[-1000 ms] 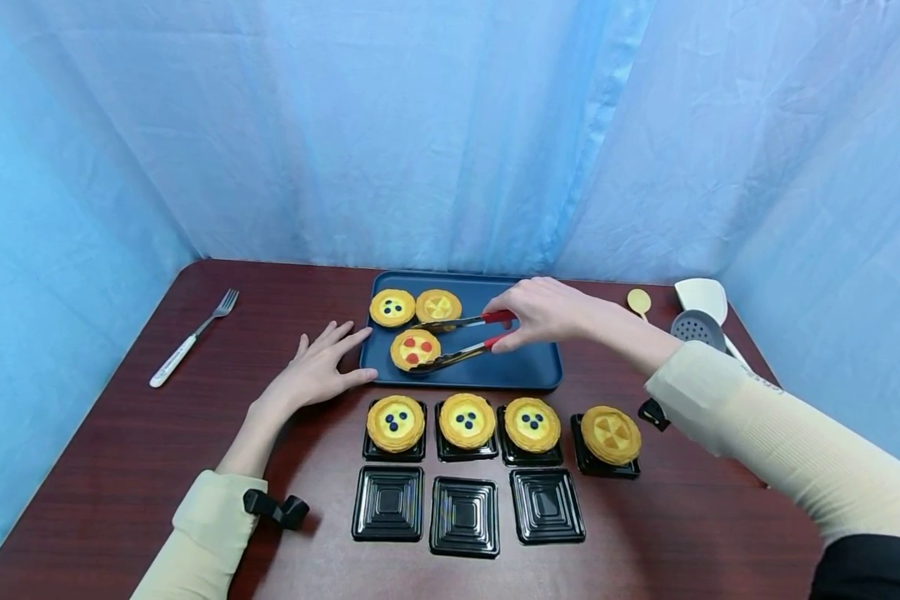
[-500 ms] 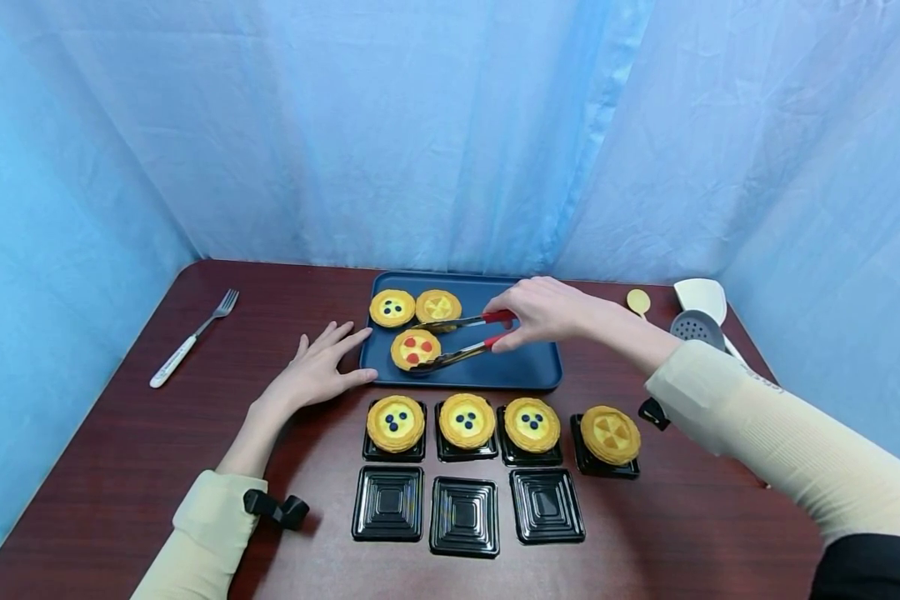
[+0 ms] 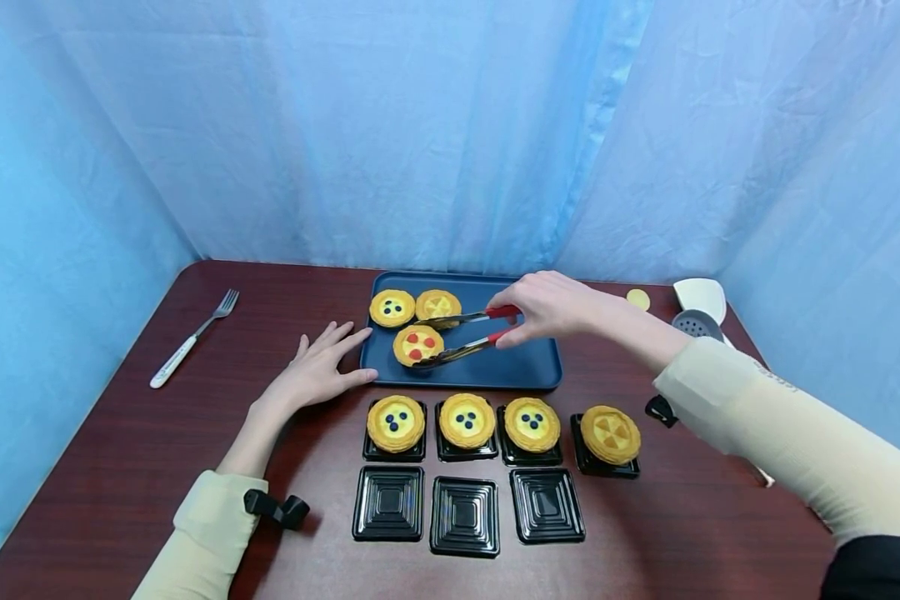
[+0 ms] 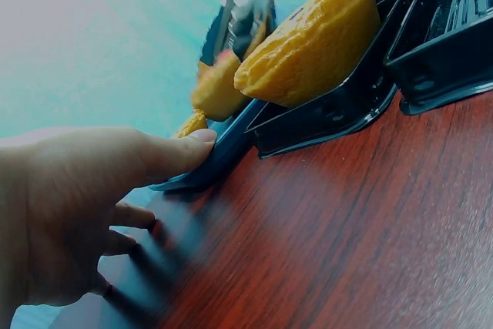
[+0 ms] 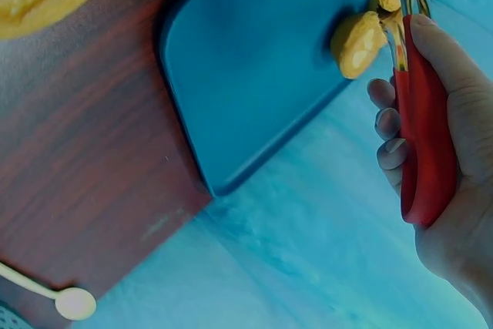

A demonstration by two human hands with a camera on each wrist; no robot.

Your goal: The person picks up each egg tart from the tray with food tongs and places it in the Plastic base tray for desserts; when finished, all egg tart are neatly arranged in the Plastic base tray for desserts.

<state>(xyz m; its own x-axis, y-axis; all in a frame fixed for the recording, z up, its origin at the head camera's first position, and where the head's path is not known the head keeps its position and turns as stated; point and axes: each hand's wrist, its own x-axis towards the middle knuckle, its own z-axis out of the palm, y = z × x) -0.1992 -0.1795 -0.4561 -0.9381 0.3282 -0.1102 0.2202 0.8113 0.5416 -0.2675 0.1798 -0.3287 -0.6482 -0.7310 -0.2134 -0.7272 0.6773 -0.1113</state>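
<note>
My right hand [image 3: 543,304] grips the red handles of a pair of tongs [image 3: 457,354]; in the right wrist view the fingers wrap round the red handles [image 5: 424,136]. The tongs' tips sit around an egg tart with red toppings [image 3: 418,345], over the left part of a blue tray [image 3: 495,367]. Behind it on the tray are a blueberry-topped tart [image 3: 392,308] and a tart with yellow wedges [image 3: 438,307]. My left hand [image 3: 317,371] is spread with straight fingers at the tray's left edge; its thumb [image 4: 181,153] touches the rim in the left wrist view.
In front of the tray, several square black boxes hold tarts, such as a blueberry one [image 3: 396,423] and a wedge-topped one [image 3: 611,435]. Nearer lie three black boxes [image 3: 465,517] without tarts. A fork [image 3: 195,337] lies left; a skimmer [image 3: 697,323] and white spatula [image 3: 701,298] lie right.
My right hand and the tongs have shifted slightly right and up, and the red-topped tart has moved a little with them. The left hand stays put.
</note>
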